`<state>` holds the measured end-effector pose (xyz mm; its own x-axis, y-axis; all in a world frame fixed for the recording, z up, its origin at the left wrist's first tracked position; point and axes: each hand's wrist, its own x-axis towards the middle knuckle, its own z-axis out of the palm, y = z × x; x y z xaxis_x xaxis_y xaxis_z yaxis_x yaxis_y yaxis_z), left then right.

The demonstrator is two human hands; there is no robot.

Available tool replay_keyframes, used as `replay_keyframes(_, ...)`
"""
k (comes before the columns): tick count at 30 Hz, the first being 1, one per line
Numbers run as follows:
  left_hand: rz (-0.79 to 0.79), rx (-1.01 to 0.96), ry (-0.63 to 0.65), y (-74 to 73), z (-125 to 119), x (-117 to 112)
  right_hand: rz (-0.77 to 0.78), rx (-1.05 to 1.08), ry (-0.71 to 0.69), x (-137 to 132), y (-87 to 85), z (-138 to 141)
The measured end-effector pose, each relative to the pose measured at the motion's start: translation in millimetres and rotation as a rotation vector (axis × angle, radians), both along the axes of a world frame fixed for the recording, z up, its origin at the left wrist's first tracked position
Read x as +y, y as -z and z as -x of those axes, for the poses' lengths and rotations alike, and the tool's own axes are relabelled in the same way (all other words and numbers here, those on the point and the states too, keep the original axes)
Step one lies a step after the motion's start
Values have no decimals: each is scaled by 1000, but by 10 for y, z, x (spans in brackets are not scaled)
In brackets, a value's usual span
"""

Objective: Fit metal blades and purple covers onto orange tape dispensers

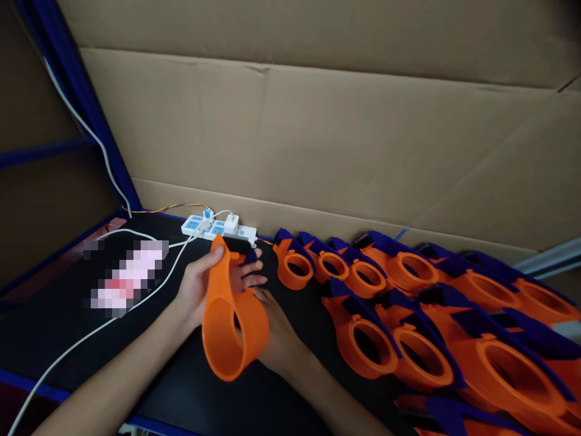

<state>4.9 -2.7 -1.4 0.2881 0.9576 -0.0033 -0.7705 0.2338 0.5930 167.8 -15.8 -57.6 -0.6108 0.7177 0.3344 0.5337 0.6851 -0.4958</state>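
An orange tape dispenser (256, 327) with a round hub is raised above the black tabletop, its dark blade end pointing up and away. My left hand (197, 284) is closed on it, the thumb along the orange side and the other fingers passing behind it and showing at the right. My right hand (276, 333) is close against the back of the hub. The dispenser hides most of the fingers of that hand, so their grip does not show. To the right, several more orange and blue tape dispensers (365, 345) lie in rows.
A white power strip (193, 226) with a plugged-in white adapter (231, 224) lies against the cardboard wall (290, 139). A white cable (77, 345) loops across the black tabletop (181, 387) on the left, near a blurred-out pink item (131, 275).
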Motion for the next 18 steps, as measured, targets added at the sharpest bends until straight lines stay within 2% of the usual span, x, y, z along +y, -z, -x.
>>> replay_keyframes(2,21,-33,15,-1,11,24,-5,-28,32,-2,-25,-50)
replay_keyframes(6,49,-35,51,-37,32,36,75,56,223,48,-135,-240)
replay_keyframes(9,66,-62,40,-70,36,46,183,346,392,141,-222,-416)
replay_keyframes(11,82,-69,36,-71,37,64,313,611,451,199,-284,-517)
replay_keyframes(15,89,-49,-14,-22,25,105,679,1083,381,238,-440,-653)
replay_keyframes(18,67,-59,-105,18,2,125,829,1205,281,210,-521,-680)
